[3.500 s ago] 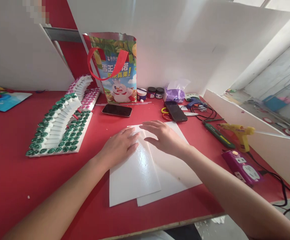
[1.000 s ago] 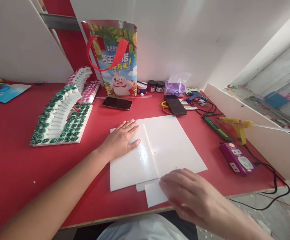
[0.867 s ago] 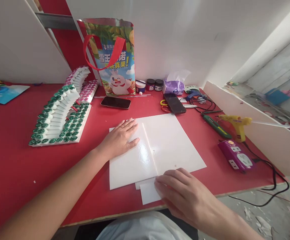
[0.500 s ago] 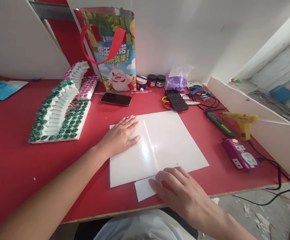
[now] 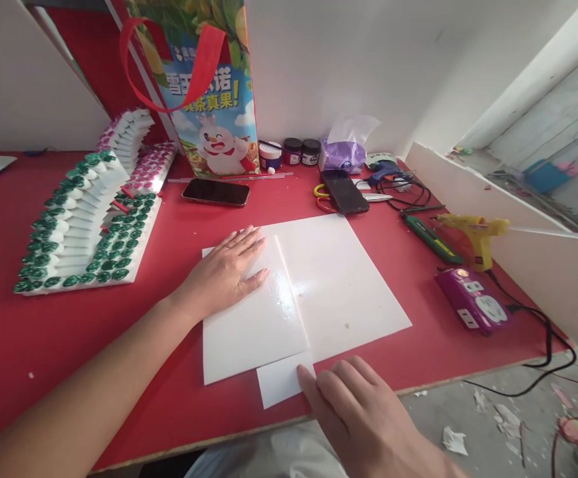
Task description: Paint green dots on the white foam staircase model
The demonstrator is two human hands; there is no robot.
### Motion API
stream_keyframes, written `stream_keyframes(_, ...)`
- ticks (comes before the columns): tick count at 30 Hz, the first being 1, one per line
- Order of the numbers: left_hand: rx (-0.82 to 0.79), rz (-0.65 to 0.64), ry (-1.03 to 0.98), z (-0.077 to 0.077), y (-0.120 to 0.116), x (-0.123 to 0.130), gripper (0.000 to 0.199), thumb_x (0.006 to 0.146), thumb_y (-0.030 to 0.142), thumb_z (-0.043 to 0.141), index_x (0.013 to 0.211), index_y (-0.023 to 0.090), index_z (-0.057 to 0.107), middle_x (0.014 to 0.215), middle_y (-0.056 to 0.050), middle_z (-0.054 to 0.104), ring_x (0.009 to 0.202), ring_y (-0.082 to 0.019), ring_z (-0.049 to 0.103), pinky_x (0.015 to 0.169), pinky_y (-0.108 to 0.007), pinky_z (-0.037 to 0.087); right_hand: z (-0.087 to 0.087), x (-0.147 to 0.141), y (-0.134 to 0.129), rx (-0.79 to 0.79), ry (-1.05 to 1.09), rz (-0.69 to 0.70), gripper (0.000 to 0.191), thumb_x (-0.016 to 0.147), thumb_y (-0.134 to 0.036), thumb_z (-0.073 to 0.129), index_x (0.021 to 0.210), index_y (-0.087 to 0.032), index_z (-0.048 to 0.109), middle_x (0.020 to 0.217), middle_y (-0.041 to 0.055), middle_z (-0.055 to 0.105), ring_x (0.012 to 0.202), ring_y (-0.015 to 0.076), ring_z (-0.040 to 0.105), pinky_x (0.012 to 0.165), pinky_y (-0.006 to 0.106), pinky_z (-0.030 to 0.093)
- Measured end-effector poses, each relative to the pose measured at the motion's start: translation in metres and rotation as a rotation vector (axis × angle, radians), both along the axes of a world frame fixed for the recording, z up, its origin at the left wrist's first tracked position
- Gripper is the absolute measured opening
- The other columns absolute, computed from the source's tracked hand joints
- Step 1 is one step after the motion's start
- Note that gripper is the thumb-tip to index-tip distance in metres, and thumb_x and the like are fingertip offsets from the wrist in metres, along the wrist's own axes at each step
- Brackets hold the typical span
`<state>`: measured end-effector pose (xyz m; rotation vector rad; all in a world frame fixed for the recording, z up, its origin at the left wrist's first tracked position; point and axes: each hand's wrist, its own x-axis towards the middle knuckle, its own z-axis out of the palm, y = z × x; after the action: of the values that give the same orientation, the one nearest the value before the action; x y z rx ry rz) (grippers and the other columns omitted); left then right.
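Note:
My left hand [image 5: 229, 269] lies flat with its fingers spread on the left white board [image 5: 249, 338]. That board rests partly over a larger white sheet [image 5: 349, 285], and a bright line runs along its right edge. A small white card [image 5: 282, 382] pokes out from the near edge of the boards. My right hand [image 5: 353, 405] is closed at the right end of this card, its thumb on the card's surface. The other fingers are curled and partly hidden.
At left stands a white model [image 5: 80, 226] trimmed with green and pink pieces. Behind are a printed bag [image 5: 209, 113], a phone [image 5: 216, 192], a second phone [image 5: 345, 192] over scissors and a tissue pack [image 5: 341, 156]. A yellow glue gun [image 5: 478, 232], green tool [image 5: 431, 239] and purple socket box [image 5: 473, 302] sit right.
My right hand has moved down and toward me, off the boards' edge, staying at the card's right end. My left hand stays flat. The view has shifted slightly.

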<state>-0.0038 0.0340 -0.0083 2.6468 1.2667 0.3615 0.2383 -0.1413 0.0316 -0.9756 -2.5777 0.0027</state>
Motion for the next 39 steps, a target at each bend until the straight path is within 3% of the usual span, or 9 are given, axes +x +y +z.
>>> stream_keyframes(7, 0.017, -0.009, -0.015, 0.0, 0.0, 0.0, 0.066, 0.101, 0.048, 0.039, 0.149, 0.004, 0.048, 0.161, -0.018, 0.039, 0.153, -0.027, 0.031, 0.128, -0.045, 0.023, -0.007, 0.004, 0.004, -0.006, -0.015, -0.034, 0.034, 0.099, -0.008, 0.04, 0.122, -0.004, 0.064, 0.112, 0.0167, 0.072, 0.08, 0.0219, 0.061, 0.067, 0.036, 0.049)
stream_keyframes(14, -0.015, -0.004, 0.02, 0.002, 0.0, 0.0, 0.067, 0.101, 0.05, 0.038, 0.151, 0.004, 0.044, 0.163, -0.017, 0.036, 0.154, -0.026, 0.028, 0.128, -0.045, 0.023, -0.008, 0.004, 0.007, -0.04, 0.045, -0.024, 0.027, 0.098, -0.006, 0.047, 0.114, -0.006, 0.068, 0.11, 0.0151, 0.076, 0.082, 0.0202, 0.063, 0.065, 0.034, 0.052)
stream_keyframes(19, -0.041, 0.014, 0.025, 0.006, -0.001, 0.002, 0.068, 0.102, 0.05, 0.038, 0.152, 0.004, 0.043, 0.164, -0.017, 0.034, 0.155, -0.026, 0.026, 0.129, -0.044, 0.021, -0.001, 0.008, 0.01, 0.035, -0.019, 0.086, 0.03, 0.093, -0.002, 0.046, 0.112, 0.0, 0.069, 0.116, 0.0235, 0.074, 0.077, 0.0232, 0.066, 0.06, 0.036, 0.051)
stream_keyframes(24, -0.03, 0.011, 0.033, 0.006, 0.0, 0.002, 0.067, 0.102, 0.049, 0.039, 0.152, 0.005, 0.042, 0.164, -0.016, 0.033, 0.155, -0.025, 0.025, 0.128, -0.043, 0.02, 0.004, 0.01, 0.013, 0.09, -0.142, 0.117, 0.038, 0.093, -0.003, 0.038, 0.111, -0.003, 0.071, 0.114, 0.024, 0.075, 0.072, 0.0241, 0.068, 0.058, 0.037, 0.052)
stream_keyframes(32, -0.013, 0.005, 0.018, 0.003, 0.0, 0.002, 0.066, 0.102, 0.049, 0.04, 0.15, 0.005, 0.044, 0.164, -0.017, 0.034, 0.155, -0.026, 0.026, 0.128, -0.044, 0.021, 0.0, 0.005, 0.013, 0.096, -0.113, 0.101, 0.041, 0.092, -0.002, 0.034, 0.114, -0.002, 0.069, 0.108, 0.0227, 0.075, 0.072, 0.0222, 0.066, 0.058, 0.035, 0.051)
stream_keyframes(39, -0.027, 0.007, 0.002, 0.004, 0.0, 0.002, 0.066, 0.102, 0.049, 0.038, 0.151, 0.006, 0.044, 0.164, -0.017, 0.035, 0.155, -0.025, 0.026, 0.128, -0.044, 0.021, -0.001, -0.001, 0.007, 0.027, -0.092, 0.02, 0.036, 0.094, -0.004, 0.043, 0.123, -0.001, 0.065, 0.084, 0.0102, 0.072, 0.059, 0.0171, 0.052, 0.048, 0.031, 0.043)
